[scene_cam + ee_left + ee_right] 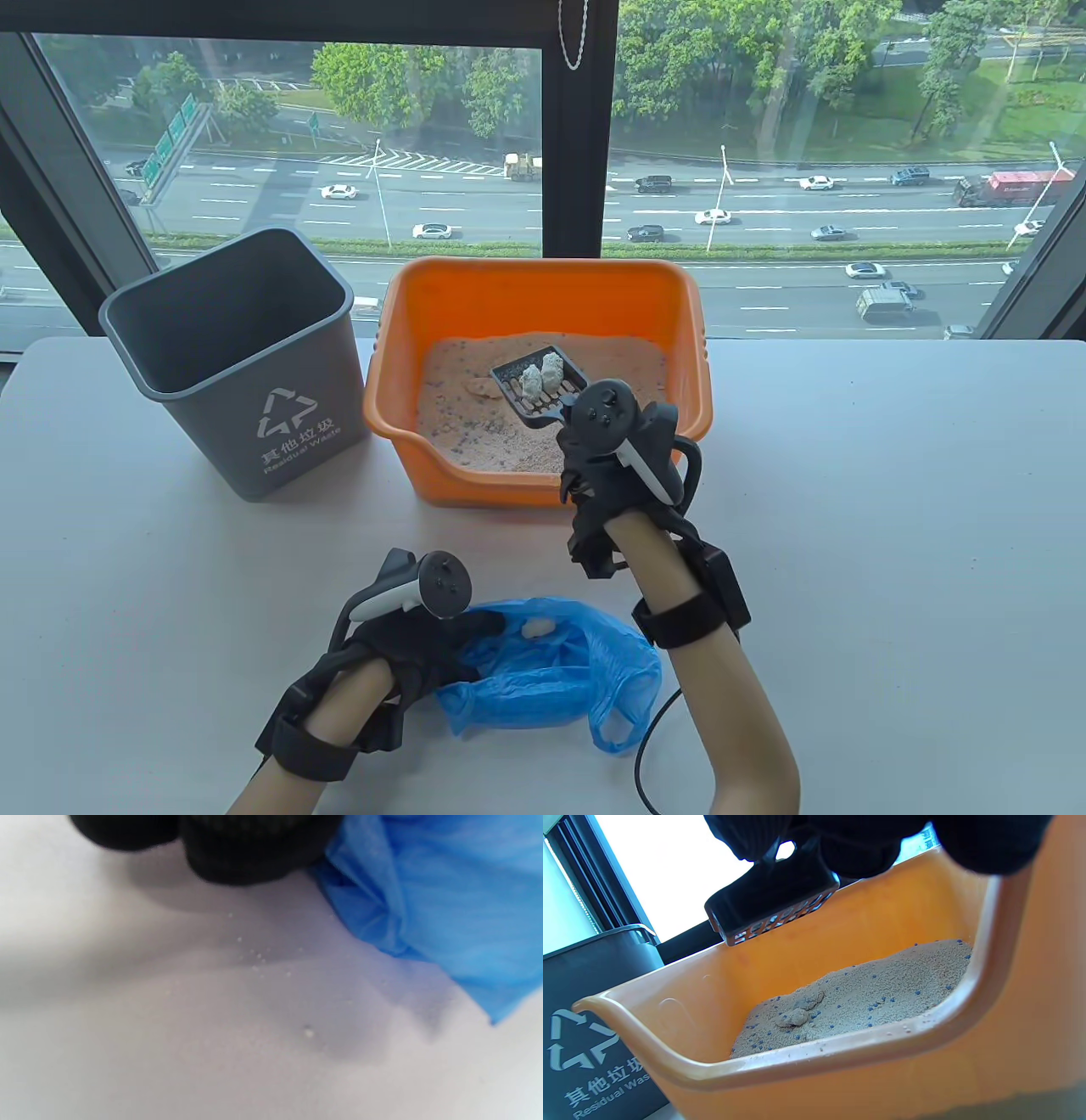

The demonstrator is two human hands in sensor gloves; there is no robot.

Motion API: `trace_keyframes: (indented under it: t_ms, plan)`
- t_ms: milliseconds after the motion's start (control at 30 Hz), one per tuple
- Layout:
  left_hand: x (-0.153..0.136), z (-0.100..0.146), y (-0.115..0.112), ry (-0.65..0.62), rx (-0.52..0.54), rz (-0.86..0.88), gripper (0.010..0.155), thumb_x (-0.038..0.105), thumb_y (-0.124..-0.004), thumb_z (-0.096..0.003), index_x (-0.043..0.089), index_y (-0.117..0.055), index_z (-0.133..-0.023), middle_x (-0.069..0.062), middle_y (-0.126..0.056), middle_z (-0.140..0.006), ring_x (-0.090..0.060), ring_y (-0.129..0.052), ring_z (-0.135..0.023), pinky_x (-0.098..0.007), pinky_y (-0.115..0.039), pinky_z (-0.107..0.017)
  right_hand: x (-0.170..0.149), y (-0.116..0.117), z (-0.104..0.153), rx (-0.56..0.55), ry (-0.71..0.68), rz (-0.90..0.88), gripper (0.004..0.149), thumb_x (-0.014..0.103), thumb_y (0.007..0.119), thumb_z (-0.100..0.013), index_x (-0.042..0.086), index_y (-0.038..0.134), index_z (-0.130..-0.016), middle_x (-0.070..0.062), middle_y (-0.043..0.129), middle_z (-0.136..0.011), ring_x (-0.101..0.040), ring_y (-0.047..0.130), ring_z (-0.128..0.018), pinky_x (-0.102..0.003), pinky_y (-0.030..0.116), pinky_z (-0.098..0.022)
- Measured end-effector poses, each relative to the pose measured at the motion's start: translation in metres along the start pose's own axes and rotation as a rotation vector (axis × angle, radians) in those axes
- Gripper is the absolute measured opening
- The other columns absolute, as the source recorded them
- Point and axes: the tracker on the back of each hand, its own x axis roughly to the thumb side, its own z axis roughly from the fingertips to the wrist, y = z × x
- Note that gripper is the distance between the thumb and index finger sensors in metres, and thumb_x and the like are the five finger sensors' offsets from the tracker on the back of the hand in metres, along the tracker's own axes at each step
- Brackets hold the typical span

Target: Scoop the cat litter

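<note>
The black scoop (pixel 536 386), gripped at its handle by the right hand (pixel 615 458), was held above the litter in the orange litter box (pixel 424 293), carrying two pale clumps (pixel 541 376). A tilt on the way out could have spilled them onto the counter (pixel 891 526). The blue bag (pixel 551 671) was pinched by the left hand (pixel 399 645); its opening was hidden, and each hand's fingers were largely obscured.

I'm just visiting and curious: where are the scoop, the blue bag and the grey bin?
litter scoop (pixel 534 384): table view, slotted head holding two clumps.
blue plastic bag (pixel 551 671): table view, crumpled middle.
grey waste bin (pixel 288 424): table view, front wall at recycling symbol.
</note>
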Motion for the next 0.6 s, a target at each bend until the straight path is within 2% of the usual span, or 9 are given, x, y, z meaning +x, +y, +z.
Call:
trace_keyframes:
  t_ms: [200, 333, 600]
  plan:
    - [0.000, 0.000, 0.000, -0.001, 0.000, 0.003, 0.076, 0.049, -0.080, -0.0485, 0.058, -0.026, -0.101, 0.009, -0.085, -0.054, -0.004, -0.093, -0.023, -0.030, -0.083, -0.030, -0.007, -0.012, 0.064, 0.128, -0.096, 0.078, 0.061, 0.032, 0.073, -0.043, 0.002, 0.058, -0.094, -0.024, 0.075, -0.071, -0.008, 0.082, -0.023, -0.035, 0.077, -0.023]
    - [0.000, 0.000, 0.000, 0.000, 0.002, 0.004, 0.076, 0.049, -0.080, -0.0485, 0.057, -0.026, -0.101, 0.009, -0.085, -0.054, -0.004, -0.093, -0.023, -0.030, -0.083, -0.030, -0.016, -0.011, 0.099, 0.228, -0.130, 0.112, 0.061, 0.031, 0.074, -0.043, 0.001, 0.058, -0.094, -0.025, 0.075, -0.071, -0.009, 0.083, -0.024, -0.036, 0.077, -0.023]
    - [0.000, 0.000, -0.001, -0.002, 0.005, 0.002, 0.076, 0.049, -0.081, -0.0484, 0.057, -0.026, -0.101, 0.008, -0.085, -0.054, -0.004, -0.093, -0.023, -0.030, -0.083, -0.029, -0.030, 0.010, 0.142, 0.431, -0.180, 0.154, 0.060, 0.030, 0.075, -0.043, 0.001, 0.059, -0.094, -0.026, 0.075, -0.071, -0.010, 0.083, -0.024, -0.037, 0.077, -0.023]
